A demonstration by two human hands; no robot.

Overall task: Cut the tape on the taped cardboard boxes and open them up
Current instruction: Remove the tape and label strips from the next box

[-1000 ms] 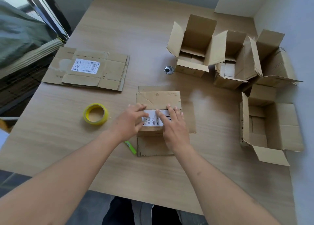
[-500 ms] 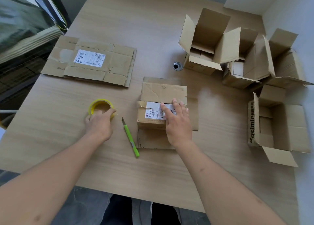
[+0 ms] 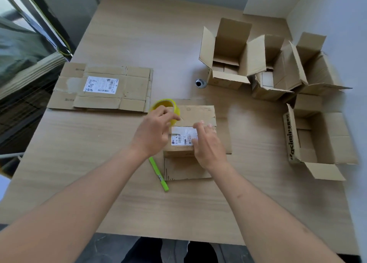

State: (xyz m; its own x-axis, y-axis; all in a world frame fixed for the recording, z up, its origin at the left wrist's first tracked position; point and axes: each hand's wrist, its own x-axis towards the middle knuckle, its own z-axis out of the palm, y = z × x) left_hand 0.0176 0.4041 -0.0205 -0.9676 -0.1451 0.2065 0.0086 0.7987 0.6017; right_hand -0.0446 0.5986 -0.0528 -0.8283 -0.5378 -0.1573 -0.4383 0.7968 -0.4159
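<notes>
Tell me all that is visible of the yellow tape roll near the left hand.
The yellow tape roll is a ring of glossy, translucent yellow tape with an open centre. The left hand grips it from the near side, its fingers curled over the rim, so the lower part is hidden. It is tilted, its opening facing up and toward the camera, at the far left corner of the small labelled box, next to that box's raised far flap. Whether it touches the table or the box cannot be told.

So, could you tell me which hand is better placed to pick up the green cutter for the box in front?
Probably the left hand: the green cutter lies just below its wrist, though it holds the yellow tape roll now. The right hand rests on the labelled box, steadying it.
</notes>
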